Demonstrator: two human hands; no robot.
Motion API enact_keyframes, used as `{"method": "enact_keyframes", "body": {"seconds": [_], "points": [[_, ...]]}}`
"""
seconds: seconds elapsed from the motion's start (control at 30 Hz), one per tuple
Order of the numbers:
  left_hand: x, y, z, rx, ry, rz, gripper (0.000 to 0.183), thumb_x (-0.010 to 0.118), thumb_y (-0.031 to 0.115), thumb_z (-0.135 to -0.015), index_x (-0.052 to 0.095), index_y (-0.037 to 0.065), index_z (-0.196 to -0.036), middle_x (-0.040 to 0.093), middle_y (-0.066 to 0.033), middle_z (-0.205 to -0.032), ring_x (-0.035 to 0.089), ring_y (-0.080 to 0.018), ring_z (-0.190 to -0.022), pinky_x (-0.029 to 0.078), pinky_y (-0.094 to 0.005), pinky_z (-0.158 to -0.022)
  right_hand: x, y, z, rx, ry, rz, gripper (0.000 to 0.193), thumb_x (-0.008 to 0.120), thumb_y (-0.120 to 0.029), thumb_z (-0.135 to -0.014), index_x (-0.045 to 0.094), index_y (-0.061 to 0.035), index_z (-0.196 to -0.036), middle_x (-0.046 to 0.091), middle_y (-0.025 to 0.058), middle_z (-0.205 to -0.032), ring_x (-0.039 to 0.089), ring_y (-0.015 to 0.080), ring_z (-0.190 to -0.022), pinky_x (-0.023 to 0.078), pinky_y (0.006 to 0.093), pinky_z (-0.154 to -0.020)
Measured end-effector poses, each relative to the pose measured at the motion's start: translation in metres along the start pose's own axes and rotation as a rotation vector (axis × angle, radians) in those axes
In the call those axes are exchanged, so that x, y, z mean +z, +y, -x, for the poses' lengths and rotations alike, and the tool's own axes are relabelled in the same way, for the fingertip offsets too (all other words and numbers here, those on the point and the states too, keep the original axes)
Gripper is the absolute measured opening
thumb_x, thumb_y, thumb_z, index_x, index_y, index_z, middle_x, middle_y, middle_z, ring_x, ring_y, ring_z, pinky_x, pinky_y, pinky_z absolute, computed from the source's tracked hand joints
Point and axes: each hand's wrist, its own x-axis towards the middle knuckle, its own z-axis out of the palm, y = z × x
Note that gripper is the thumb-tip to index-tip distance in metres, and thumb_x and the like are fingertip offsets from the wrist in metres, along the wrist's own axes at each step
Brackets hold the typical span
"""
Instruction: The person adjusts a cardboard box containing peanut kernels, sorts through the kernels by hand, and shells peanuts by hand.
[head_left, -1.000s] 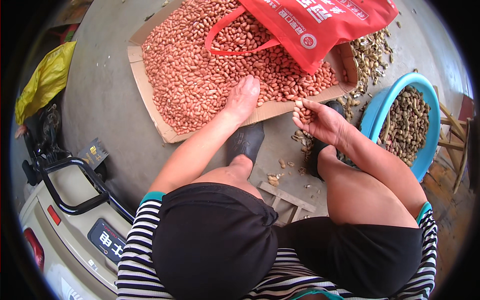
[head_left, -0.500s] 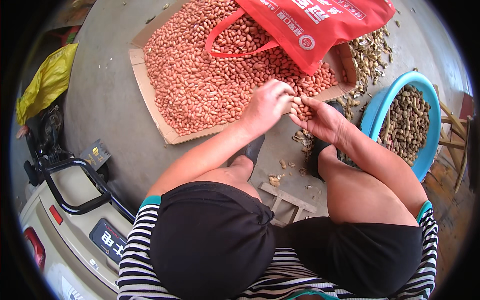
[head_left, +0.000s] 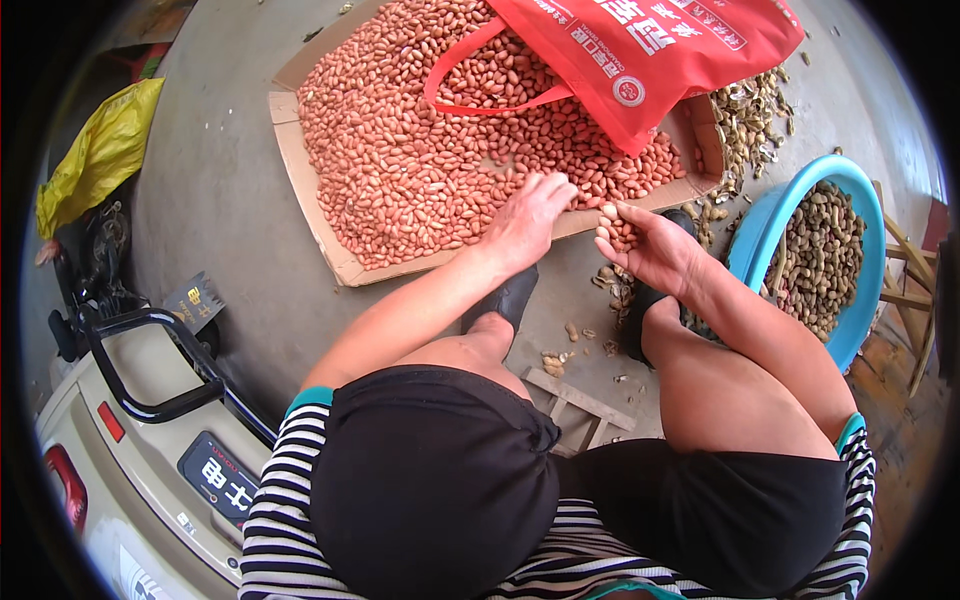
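Note:
Red-skinned shelled peanuts [head_left: 400, 160] fill a shallow cardboard box [head_left: 298, 170] in front of me. My left hand [head_left: 528, 222] is over the box's near edge, fingers bent together and the thumb side hidden; whatever they hold does not show. To its right, my right hand [head_left: 658, 248] is palm up, cupped around several peanuts [head_left: 622, 235]. A paler one lies by its thumb and fingertips. The two hands are apart. Across the box's far right part lies a red bag [head_left: 640, 60], one handle looped over the peanuts.
A blue basin [head_left: 768, 235] of unshelled peanuts [head_left: 825, 250] stands at the right, beside a wooden stool [head_left: 905, 275]. Empty shells [head_left: 750, 120] lie beyond the box's right corner. A small wooden frame [head_left: 575, 400] is between my feet. At the left are a scooter [head_left: 150, 410] and a yellow bag [head_left: 100, 160].
My left hand has drawn away to the left from my right hand. More of the peanuts in the right palm now show. The whole view has shifted slightly.

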Motion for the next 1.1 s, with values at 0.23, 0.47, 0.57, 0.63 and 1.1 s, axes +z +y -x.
{"method": "enact_keyframes", "body": {"seconds": [0.23, 0.47, 0.57, 0.63, 1.1], "points": [[-0.007, -0.013, 0.025, 0.057, 0.049, 0.115, 0.027, 0.048, -0.008, -0.074, 0.058, 0.001, -0.098, 0.055, -0.0125, -0.097, 0.053, -0.03, -0.092, 0.045, -0.0363, -0.08, 0.009, 0.0, 0.004, 0.0, 0.022, 0.006, 0.023, 0.04, -0.019, -0.095, 0.055, -0.0027, -0.101, 0.059, 0.0055, -0.088, 0.059, 0.0159, -0.081, 0.052, 0.0304, -0.08], [-0.02, -0.058, 0.022, -0.291, 0.237, -0.114, 0.014, 0.054, -0.002, -0.077, 0.06, 0.001, -0.089, 0.056, -0.0142, -0.086, 0.056, -0.031, -0.084, 0.046, -0.0379, -0.073, 0.005, -0.001, 0.002, 0.006, 0.0, 0.011, 0.023, 0.041, -0.019, -0.095, 0.054, -0.0031, -0.103, 0.059, 0.0052, -0.089, 0.059, 0.0154, -0.081, 0.052, 0.0305, -0.08], [-0.021, -0.064, 0.016, -0.303, 0.226, -0.135, 0.013, 0.055, -0.001, -0.077, 0.06, 0.002, -0.089, 0.055, -0.0143, -0.085, 0.056, -0.0311, -0.084, 0.046, -0.0385, -0.072, 0.005, -0.001, 0.003, 0.009, 0.022, 0.023, 0.023, 0.041, -0.019, -0.095, 0.054, -0.003, -0.103, 0.059, 0.0052, -0.089, 0.059, 0.0152, -0.081, 0.051, 0.0305, -0.08], [-0.019, -0.066, 0.012, -0.277, 0.224, -0.135, 0.013, 0.055, 0.0, -0.077, 0.06, 0.002, -0.089, 0.055, -0.0145, -0.084, 0.056, -0.0312, -0.084, 0.046, -0.0389, -0.072, 0.007, -0.001, 0.002, 0.013, 0.022, 0.009, 0.022, 0.041, -0.019, -0.095, 0.054, -0.003, -0.103, 0.059, 0.0051, -0.089, 0.059, 0.015, -0.081, 0.052, 0.0303, -0.079], [-0.026, -0.03, -0.003, -0.209, 0.096, -0.033, 0.008, 0.051, 0.007, -0.083, 0.052, 0.001, -0.087, 0.054, -0.0159, -0.087, 0.056, -0.0338, -0.08, 0.046, -0.0395, -0.069, 0.007, 0.0, -0.002, -0.018, -0.01, -0.017, 0.023, 0.039, -0.019, -0.095, 0.054, -0.0026, -0.102, 0.059, 0.0058, -0.091, 0.059, 0.0158, -0.082, 0.052, 0.0313, -0.08]]}}
